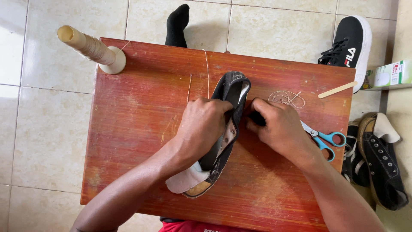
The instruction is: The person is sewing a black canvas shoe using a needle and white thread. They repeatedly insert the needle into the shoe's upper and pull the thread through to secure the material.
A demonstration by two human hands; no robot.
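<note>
At the frame's centre, the left hand [201, 126] clamps a worn black canvas shoe [223, 133] on the red wooden table [137, 129]; the right hand [279, 126] pinches a dark tool at its side. Thread [207, 71] trails upward, so the stitching appears unfinished.

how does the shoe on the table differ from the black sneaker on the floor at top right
The shoe lies on the table, gripped by the left hand; the sneaker stands untouched on the floor. The shoe looks unlaced and worn; the sneaker is laced, with a thick white sole. Both are black.
</note>
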